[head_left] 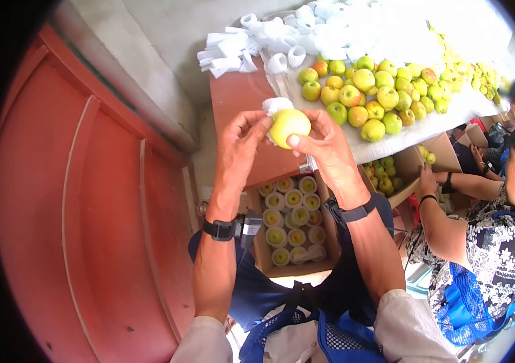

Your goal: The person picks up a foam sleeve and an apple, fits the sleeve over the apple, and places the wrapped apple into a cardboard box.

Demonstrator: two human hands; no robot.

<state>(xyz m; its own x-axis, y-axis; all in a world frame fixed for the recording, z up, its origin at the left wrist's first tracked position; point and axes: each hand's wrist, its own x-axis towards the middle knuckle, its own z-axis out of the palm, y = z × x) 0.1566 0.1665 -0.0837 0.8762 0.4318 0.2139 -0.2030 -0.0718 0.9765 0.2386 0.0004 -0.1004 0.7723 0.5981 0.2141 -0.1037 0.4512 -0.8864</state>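
A yellow-green apple (289,126) is held up over the table's near edge, between both hands. My right hand (324,142) grips its right side, with the thumb across its front. On the other side, my left hand (246,136) pinches a white foam net sleeve (277,106) that lies against the apple's back and left. How far the sleeve covers the apple is partly hidden. Below my hands, a cardboard box (260,251) holds rows of apples in white foam sleeves.
Many loose apples (373,97) lie on the pale-covered table, with a heap of foam sleeves (293,30) behind them. To the right, a co-worker (481,236) reaches into another box (406,172) beside more apples. A red door (88,199) stands at left.
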